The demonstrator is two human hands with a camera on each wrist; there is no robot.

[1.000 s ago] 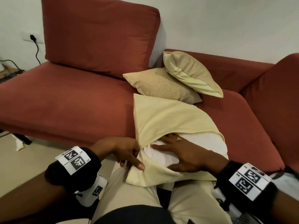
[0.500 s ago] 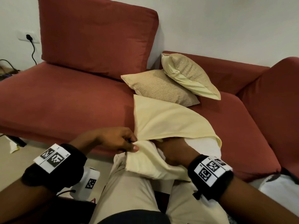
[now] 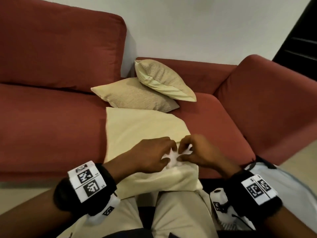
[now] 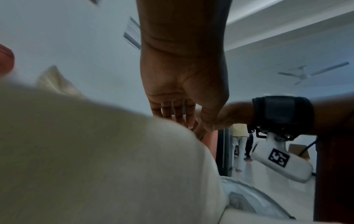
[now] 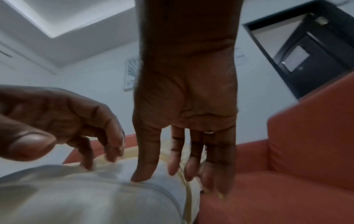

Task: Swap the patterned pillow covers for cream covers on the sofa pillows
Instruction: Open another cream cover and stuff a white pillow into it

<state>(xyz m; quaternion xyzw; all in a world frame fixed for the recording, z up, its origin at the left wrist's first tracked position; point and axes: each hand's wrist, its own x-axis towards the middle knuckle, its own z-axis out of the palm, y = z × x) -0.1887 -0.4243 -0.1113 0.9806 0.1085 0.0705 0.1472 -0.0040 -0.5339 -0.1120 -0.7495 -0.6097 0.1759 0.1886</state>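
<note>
A cream cover (image 3: 137, 131) with a pillow inside lies from the sofa seat's front edge onto my lap. A little of the white insert (image 3: 172, 158) shows at the cover's opening. Both hands meet there. My left hand (image 3: 164, 152) has curled fingers gripping the cover's edge, and it shows dimly behind the cream fabric (image 4: 95, 151) in the left wrist view. My right hand (image 3: 182, 151) is just right of it. Its thumb presses the insert (image 5: 95, 189) and its nearly straight fingers (image 5: 191, 166) lie over the cover's hem (image 5: 188, 195).
Two pillows in cream textured covers (image 3: 135, 95) (image 3: 164, 79) lie stacked at the back of the red sofa seat (image 3: 51, 126). A back cushion (image 3: 60, 45) stands at the left, an armrest (image 3: 274, 100) at the right. A pale bundle (image 3: 288, 177) lies by my right wrist.
My right hand came out from inside the cover to its opening. The left hand shifted right to meet it. Far less of the white insert shows now.
</note>
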